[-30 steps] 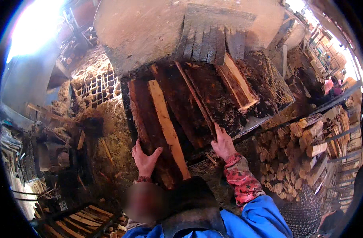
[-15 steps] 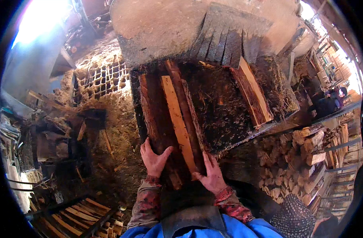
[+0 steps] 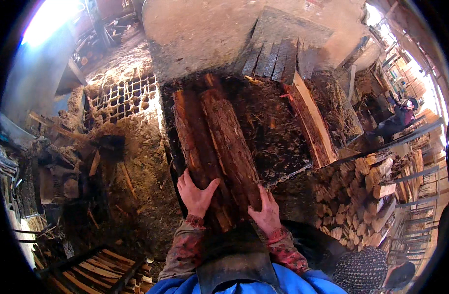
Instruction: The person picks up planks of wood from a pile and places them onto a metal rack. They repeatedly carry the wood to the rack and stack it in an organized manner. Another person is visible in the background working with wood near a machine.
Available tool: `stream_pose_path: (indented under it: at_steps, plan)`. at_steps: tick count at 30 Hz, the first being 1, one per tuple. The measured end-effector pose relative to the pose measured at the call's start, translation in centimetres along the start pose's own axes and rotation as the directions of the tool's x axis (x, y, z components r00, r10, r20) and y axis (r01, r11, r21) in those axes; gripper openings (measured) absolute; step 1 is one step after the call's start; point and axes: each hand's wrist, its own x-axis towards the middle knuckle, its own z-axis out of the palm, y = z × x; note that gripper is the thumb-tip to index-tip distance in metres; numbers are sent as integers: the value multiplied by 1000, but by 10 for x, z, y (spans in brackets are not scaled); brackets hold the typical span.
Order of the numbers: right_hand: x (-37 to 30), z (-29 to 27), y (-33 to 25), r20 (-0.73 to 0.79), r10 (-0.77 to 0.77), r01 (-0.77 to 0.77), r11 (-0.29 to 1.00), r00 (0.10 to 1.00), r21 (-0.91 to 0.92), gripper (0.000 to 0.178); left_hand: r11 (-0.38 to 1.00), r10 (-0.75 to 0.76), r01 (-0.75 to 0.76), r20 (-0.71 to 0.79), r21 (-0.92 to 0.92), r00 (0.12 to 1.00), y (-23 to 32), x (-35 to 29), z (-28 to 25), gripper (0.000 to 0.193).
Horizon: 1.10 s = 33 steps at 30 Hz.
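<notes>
Two long bark-covered logs lie side by side on the dark worktable (image 3: pixel 278 147), running away from me. My left hand (image 3: pixel 196 197) holds the near part of the narrower left log (image 3: pixel 187 130), fingers at its outer side and thumb spread across the top. At the near end of the wider right log (image 3: pixel 230 139), my right hand (image 3: pixel 266 211) grips the outer edge, with the thumb on the bark. A split log (image 3: pixel 310 122) with a pale cut face lies farther right, its far end by a slitted dark flap (image 3: pixel 278 56).
Stacked split firewood (image 3: pixel 347 196) stands at the right, near a person in a patterned garment (image 3: pixel 359 269). Another person (image 3: pixel 398 120) is farther off. A metal grid (image 3: pixel 124 100) lies left of the table. Wooden strips fill a rack (image 3: pixel 94 269) at lower left.
The right log has turned over between my hands: its pale cut face showed before, and bark faces up now. My right hand has shifted slightly along its edge.
</notes>
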Motion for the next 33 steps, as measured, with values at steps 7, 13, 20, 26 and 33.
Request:
stream_pose_path:
  at_steps: [7, 13, 20, 26, 33]
  plan:
    - [15, 14, -2, 113, 68, -67, 998, 991, -11, 93, 1000, -26, 26, 51, 4, 998, -2, -1, -3, 103]
    - [38, -13, 6, 213, 21, -140, 816, 977, 560, 85, 999, 27, -26, -47, 24, 999, 2, 0, -3, 97]
    - [29, -26, -22, 232, 37, -191, 700, 972, 689, 81, 999, 19, -20, -60, -24, 998, -2, -3, 1, 93]
    - [55, -6, -39, 201, -329, 286, 933, 922, 216, 72, 972, -55, 38, -65, -234, 996, -12, -2, 5, 92]
    - [122, 13, 7, -12, -224, 223, 973, 974, -54, 48, 995, -53, 49, -51, -92, 997, 5, 1, -1, 100]
